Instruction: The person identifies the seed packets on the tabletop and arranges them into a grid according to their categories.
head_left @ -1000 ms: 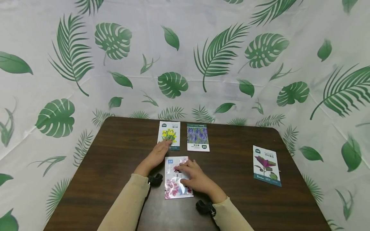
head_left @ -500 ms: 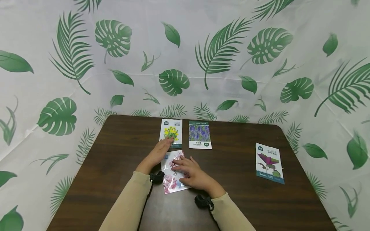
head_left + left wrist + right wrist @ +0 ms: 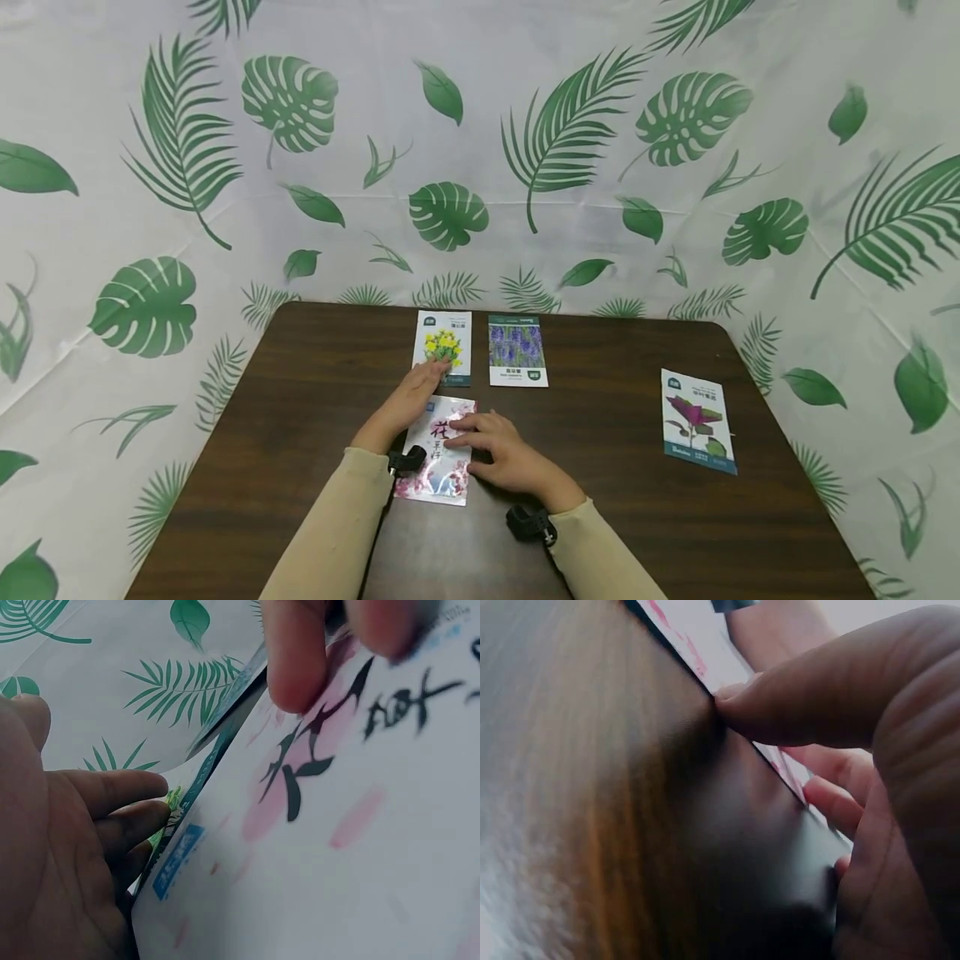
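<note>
A white packet with pink blossoms and dark characters (image 3: 442, 479) lies on the table between the hands in the head view. The right hand (image 3: 506, 454) has its fingertips on top of it; in the right wrist view the thumb (image 3: 795, 701) touches its edge. Stretched forward, the left hand (image 3: 408, 398) has its fingertips over the lower part of a seed packet with yellow flowers (image 3: 441, 329). The left wrist and its black band overlap the blossom packet's left side. The left wrist view shows the left fingers (image 3: 112, 795) extended beside the blossom packet.
A seed packet with purple flower spikes (image 3: 517, 346) lies right of the yellow-flower one. Far to the right lies a packet with a magenta plant (image 3: 693, 417). The dark wooden table (image 3: 600, 467) backs onto a leaf-patterned white cloth (image 3: 525, 167).
The blossom packet has slid left under the right hand and turned a little, first one way, then back. Both hands stay in nearly the same places.
</note>
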Action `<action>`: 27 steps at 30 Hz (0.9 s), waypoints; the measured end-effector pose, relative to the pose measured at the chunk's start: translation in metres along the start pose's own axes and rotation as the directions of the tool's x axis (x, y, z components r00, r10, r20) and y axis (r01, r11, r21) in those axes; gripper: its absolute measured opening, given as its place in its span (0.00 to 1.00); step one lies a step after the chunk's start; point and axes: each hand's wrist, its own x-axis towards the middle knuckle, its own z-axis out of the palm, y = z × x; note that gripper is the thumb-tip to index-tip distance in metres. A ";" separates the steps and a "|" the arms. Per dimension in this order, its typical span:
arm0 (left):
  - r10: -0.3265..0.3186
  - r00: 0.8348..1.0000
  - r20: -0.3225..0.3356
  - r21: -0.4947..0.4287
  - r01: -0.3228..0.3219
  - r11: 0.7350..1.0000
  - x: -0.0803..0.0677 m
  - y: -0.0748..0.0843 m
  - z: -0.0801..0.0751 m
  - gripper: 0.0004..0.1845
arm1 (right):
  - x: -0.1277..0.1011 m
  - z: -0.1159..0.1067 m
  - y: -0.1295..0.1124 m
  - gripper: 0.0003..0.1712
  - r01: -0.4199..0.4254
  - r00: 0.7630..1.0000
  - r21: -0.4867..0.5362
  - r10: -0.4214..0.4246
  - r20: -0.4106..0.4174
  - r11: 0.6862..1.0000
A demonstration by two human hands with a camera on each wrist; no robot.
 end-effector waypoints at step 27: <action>-0.008 1.000 -0.016 -0.014 0.007 1.000 -0.001 -0.001 0.000 0.35 | -0.002 0.000 0.004 0.20 -0.029 0.999 0.043 0.027 0.045 0.999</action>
